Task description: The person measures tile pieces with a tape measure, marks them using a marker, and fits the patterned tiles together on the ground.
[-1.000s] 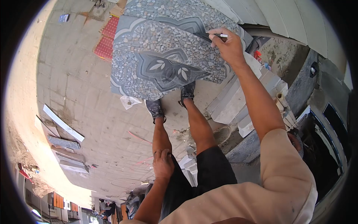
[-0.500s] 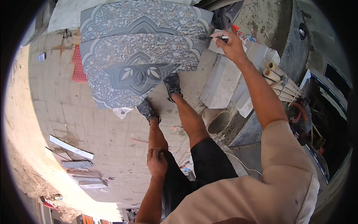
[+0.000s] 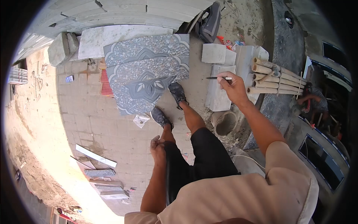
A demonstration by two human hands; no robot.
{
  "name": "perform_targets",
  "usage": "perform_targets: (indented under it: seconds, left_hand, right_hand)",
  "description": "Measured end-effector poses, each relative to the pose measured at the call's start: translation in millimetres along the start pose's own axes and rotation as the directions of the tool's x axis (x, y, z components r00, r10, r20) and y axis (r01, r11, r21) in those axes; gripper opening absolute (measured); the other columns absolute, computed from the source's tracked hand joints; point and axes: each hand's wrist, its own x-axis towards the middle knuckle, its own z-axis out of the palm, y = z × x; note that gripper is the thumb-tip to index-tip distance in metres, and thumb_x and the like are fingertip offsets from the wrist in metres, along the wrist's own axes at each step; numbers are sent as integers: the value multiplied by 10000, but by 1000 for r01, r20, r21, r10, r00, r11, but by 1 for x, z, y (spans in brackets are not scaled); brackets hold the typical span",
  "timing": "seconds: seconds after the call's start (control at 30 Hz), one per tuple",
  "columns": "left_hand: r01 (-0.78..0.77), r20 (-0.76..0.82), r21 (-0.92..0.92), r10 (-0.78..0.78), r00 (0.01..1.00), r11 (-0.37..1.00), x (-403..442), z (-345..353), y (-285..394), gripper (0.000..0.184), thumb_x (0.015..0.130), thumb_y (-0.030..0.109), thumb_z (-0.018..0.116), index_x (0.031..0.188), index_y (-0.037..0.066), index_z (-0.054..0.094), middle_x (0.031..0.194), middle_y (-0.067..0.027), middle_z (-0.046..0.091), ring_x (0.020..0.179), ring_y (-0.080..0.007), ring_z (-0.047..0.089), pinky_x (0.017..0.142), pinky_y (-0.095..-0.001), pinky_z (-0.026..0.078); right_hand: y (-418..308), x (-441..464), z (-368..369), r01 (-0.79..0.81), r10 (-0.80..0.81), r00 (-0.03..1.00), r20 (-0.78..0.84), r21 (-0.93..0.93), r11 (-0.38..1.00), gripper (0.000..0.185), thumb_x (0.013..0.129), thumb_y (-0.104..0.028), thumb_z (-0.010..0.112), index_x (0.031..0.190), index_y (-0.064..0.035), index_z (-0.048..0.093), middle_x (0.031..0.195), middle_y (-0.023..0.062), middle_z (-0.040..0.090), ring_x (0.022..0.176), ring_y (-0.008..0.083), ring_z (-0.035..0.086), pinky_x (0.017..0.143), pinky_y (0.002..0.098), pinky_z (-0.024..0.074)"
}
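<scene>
My right hand (image 3: 232, 88) is closed around a dark pen (image 3: 213, 78), whose tip points left above pale concrete blocks (image 3: 220, 93). My left hand (image 3: 157, 149) hangs beside my left knee, its fingers loosely bent and apart, with no object visible in it. Patterned pebble-look tiles (image 3: 149, 61) lie partly overlapping on the ground ahead of my shoes. The nearest tile piece (image 3: 130, 100) has a slanted cut edge and a flower motif.
A bundle of bamboo poles (image 3: 274, 90) and a round pipe or bucket (image 3: 225, 124) are on the right. Another person (image 3: 315, 99) crouches beyond them. Tile offcuts (image 3: 102, 173) lie at lower left. A dark bag (image 3: 207, 24) stands behind the tiles.
My right hand with the pen has drawn back from the tiles' right edge to above the blocks. My left hand has shifted off my knee slightly. The view has tilted up.
</scene>
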Motion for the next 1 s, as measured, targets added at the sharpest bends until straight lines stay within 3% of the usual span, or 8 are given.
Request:
perform_targets:
  seconds: [0.1, 0.23, 0.3, 0.43, 0.73, 0.83, 0.9, 1.0]
  left_hand:
    - [58, 80, -337, -32, 996, 940, -45, 56, 129, 570, 736, -137, 414, 1284, 17, 429, 1017, -152, 599, 721, -155, 557, 624, -276, 461]
    - [-251, 283, -318, 344, 895, 914, -126, 73, 233, 732, 699, -149, 394, 1406, 21, 312, 1083, -150, 577, 770, -145, 531, 688, -282, 438]
    - [-554, 412, -261, 610, 677, 791, -156, 80, 269, 815, 689, -166, 388, 1458, 30, 203, 1071, -157, 574, 783, -144, 530, 721, -284, 438]
    - [-665, 482, -253, 687, 543, 703, -220, 77, 308, 861, 685, -178, 376, 1480, 45, 130, 1075, -166, 567, 803, -140, 528, 740, -272, 437]
    - [-773, 568, -174, 703, 427, 610, -267, 63, 307, 838, 706, -177, 347, 1484, 70, 161, 1048, -140, 540, 878, -166, 532, 749, -285, 447]
    - [-916, 678, 60, 657, 329, 397, -279, 60, 301, 827, 700, -187, 377, 1472, 61, 215, 1061, -162, 539, 871, -220, 536, 789, -305, 454]
    - [-916, 785, 259, 486, 384, 305, -293, 56, 294, 813, 696, -193, 426, 1455, 48, 260, 1093, -192, 541, 908, -290, 552, 816, -330, 470]
    - [-938, 879, 293, 334, 341, 188, -307, 56, 280, 813, 695, -191, 466, 1449, 34, 262, 1155, -204, 532, 977, -334, 564, 841, -371, 483]
  right_hand:
    - [-76, -80, -3, -10, -15, 994, 104, 234, 972, 168, 887, -97, 631, 1011, 13, 657, 780, 25, 616, 648, 69, 543, 600, 224, 454]
    - [-181, -176, -8, 124, -203, 960, 194, 356, 926, 162, 924, -59, 579, 1028, 51, 636, 871, 85, 616, 743, 107, 593, 670, 235, 498]
    - [-215, -206, -8, 194, -293, 947, 130, 496, 847, 152, 883, -32, 593, 999, 47, 653, 834, 71, 626, 718, 94, 590, 656, 224, 473]
    - [-253, -247, -15, 345, -445, 888, 117, 471, 812, 139, 862, -4, 588, 972, 46, 656, 851, 88, 632, 733, 117, 595, 668, 242, 464]
    - [-265, -293, -20, 459, -533, 840, 98, 393, 796, 141, 832, -15, 612, 949, 43, 662, 881, 114, 660, 834, 150, 606, 758, 278, 464]
    - [-262, -308, -28, 378, -450, 873, 187, 323, 867, 142, 831, -24, 617, 946, 44, 665, 851, 108, 667, 823, 151, 618, 752, 283, 470]
    - [-251, -318, -30, 334, -414, 887, 204, 335, 881, 143, 836, -31, 617, 947, 45, 666, 830, 102, 670, 781, 142, 621, 720, 277, 475]
    - [-232, -334, -33, 199, -318, 905, 281, 381, 903, 143, 856, -31, 609, 964, 44, 663, 812, 91, 663, 708, 120, 615, 662, 252, 484]
